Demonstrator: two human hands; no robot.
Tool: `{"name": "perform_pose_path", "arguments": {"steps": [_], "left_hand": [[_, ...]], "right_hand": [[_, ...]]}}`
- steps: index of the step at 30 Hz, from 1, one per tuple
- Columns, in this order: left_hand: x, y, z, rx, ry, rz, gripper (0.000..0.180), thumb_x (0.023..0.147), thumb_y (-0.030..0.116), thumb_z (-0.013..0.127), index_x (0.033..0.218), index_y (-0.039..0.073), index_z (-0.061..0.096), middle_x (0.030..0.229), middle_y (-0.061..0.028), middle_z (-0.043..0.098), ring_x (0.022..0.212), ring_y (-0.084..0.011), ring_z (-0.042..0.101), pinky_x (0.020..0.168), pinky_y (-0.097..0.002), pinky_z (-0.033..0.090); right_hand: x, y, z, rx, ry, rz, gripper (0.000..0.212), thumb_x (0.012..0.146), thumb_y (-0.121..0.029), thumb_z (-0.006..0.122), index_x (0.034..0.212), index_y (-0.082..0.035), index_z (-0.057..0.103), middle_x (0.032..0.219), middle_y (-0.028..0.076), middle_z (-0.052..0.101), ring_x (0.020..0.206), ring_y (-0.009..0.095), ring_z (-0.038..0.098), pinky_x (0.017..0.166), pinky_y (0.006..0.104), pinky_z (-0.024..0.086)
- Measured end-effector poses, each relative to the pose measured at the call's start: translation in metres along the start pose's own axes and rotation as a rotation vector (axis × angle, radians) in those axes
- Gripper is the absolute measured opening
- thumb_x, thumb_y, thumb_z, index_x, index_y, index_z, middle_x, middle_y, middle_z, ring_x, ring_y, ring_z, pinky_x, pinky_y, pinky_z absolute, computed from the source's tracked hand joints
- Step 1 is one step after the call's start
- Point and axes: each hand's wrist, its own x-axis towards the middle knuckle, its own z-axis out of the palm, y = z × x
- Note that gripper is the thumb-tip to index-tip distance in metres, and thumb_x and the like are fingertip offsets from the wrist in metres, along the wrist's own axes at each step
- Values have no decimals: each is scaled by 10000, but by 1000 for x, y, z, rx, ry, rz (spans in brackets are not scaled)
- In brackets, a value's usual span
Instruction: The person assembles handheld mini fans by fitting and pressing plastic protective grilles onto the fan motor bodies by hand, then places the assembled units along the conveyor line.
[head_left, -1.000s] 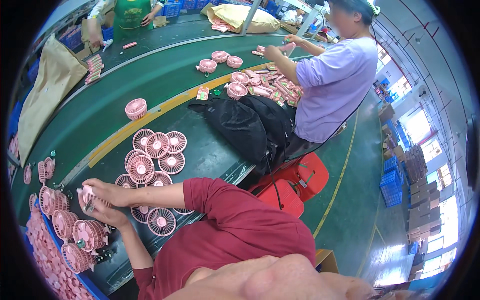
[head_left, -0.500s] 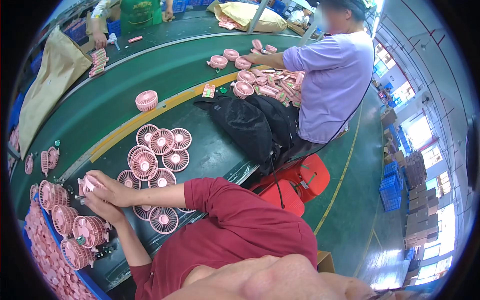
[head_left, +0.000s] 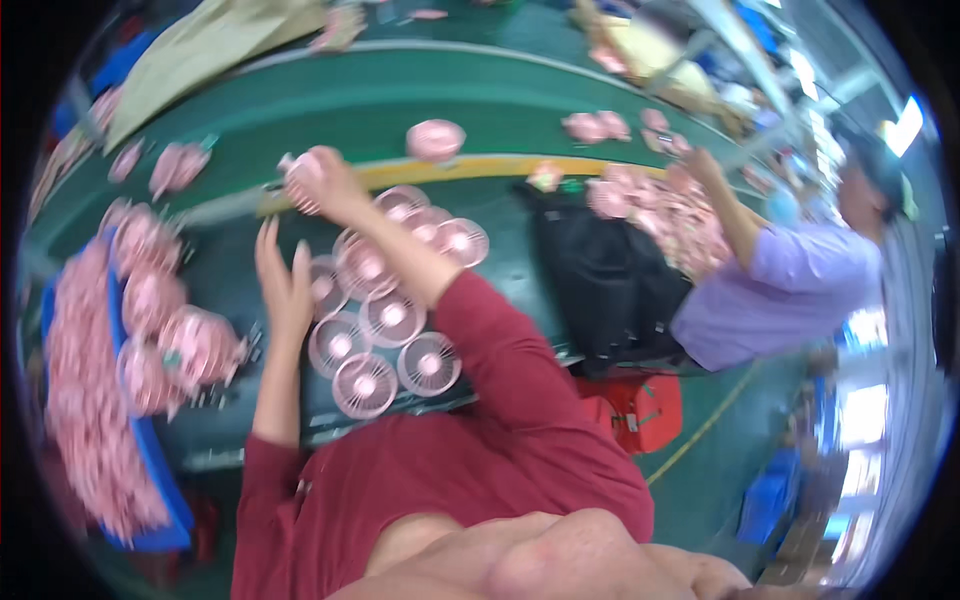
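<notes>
My right hand point(head_left: 338, 190) is closed round a pink plastic fan housing point(head_left: 303, 184), held above the yellow strip at the conveyor's near edge. Motion blur hides its finer details. Lower and to the left, my left hand point(head_left: 285, 280) has its fingers raised and apart, holding nothing. Beside and beneath my right forearm lie several round pink fan grilles point(head_left: 365, 385), some overlapping, on the dark green worktable point(head_left: 240, 350). Left of my left hand, several pink fan housings point(head_left: 203, 345) cluster next to small metal-looking bits.
A blue bin point(head_left: 165, 490) full of small pink parts stands at the left. One pink housing point(head_left: 436, 140) sits on the green conveyor point(head_left: 330, 110). To the right are a black bag point(head_left: 605, 270), a pile of pink parts point(head_left: 655, 215), a red stool point(head_left: 655, 412) and a co-worker in lavender point(head_left: 780, 285).
My hands have parted: the right carries the housing up toward the conveyor, while the left has let go and opened. The whole view has swung, shifting the scene rightward.
</notes>
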Motion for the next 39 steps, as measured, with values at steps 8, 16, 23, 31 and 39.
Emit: {"name": "perform_pose_path", "arguments": {"steps": [8, 16, 23, 31, 39], "left_hand": [[-27, 27, 3, 360, -526, 85, 570, 916, 317, 583, 1444, 195, 406, 1507, -133, 350, 1412, -346, 271, 1128, -572, 161], [-13, 39, 40, 396, -607, 190, 565, 946, 325, 541, 1472, 204, 374, 1470, -125, 404, 1398, -314, 302, 1140, -520, 170], [0, 20, 41, 348, -475, 268, 587, 850, 332, 621, 1386, 130, 490, 1349, -147, 510, 1292, -367, 428, 1066, -505, 298], [2, 25, 40, 238, -520, 160, 580, 882, 466, 598, 1389, 215, 468, 1407, -139, 453, 1347, -359, 365, 1096, -557, 249], [55, 3, 37, 197, -245, 50, 494, 892, 343, 615, 1309, 93, 526, 1335, -183, 504, 1275, -367, 432, 1055, -470, 354]], "right_hand": [[-25, 31, -81, -367, 21, -166, 616, 735, -236, 738, 1272, -53, 498, 1324, 249, 431, 1224, 440, 415, 1046, 497, 360], [-93, 21, -135, -496, -41, 11, 358, 782, -328, 695, 1052, -96, 666, 1237, 157, 555, 1127, 350, 506, 962, 470, 387], [-75, 44, -112, -412, 138, -177, 221, 750, -289, 684, 803, -78, 726, 1047, 97, 663, 942, 322, 570, 843, 461, 431], [-77, 48, -125, -486, 12, -162, 198, 795, -268, 709, 851, -78, 706, 1053, 96, 686, 1053, 315, 598, 915, 440, 438], [-80, 39, -125, -493, -42, -127, 195, 807, -251, 717, 806, -61, 671, 1101, 90, 660, 1108, 306, 543, 948, 442, 391]]}}
